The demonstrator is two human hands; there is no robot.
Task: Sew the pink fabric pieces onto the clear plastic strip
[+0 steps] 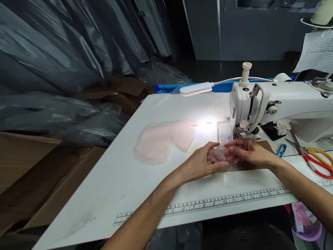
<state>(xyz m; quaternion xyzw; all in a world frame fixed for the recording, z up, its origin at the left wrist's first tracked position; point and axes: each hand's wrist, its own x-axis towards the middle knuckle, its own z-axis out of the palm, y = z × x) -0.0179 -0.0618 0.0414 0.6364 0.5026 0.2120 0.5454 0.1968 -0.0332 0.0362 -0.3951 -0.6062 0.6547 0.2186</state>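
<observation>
Close in front of the sewing machine's needle area, both my hands hold a small piece of sheer, whitish fabric (220, 152) with a few red specks near its top. My left hand (201, 161) grips it from the left, its fingers bent around the see-through material. My right hand (251, 152) pinches at its right side, thumb and forefinger close together; the exact grip is partly hidden. The white sewing machine (291, 99) stands just behind my right hand. To the left, pale pink fabric pieces (158, 140) lie flat on the white table (125, 187).
Red-handled scissors (314, 166), yellow-handled scissors (321, 154) and a blue clip-like tool (281, 150) lie at the right. A lamp (197, 89) hangs over the tabletop. A printed ruler (226, 201) runs along the front edge. Cardboard boxes (70, 187) stand at the left.
</observation>
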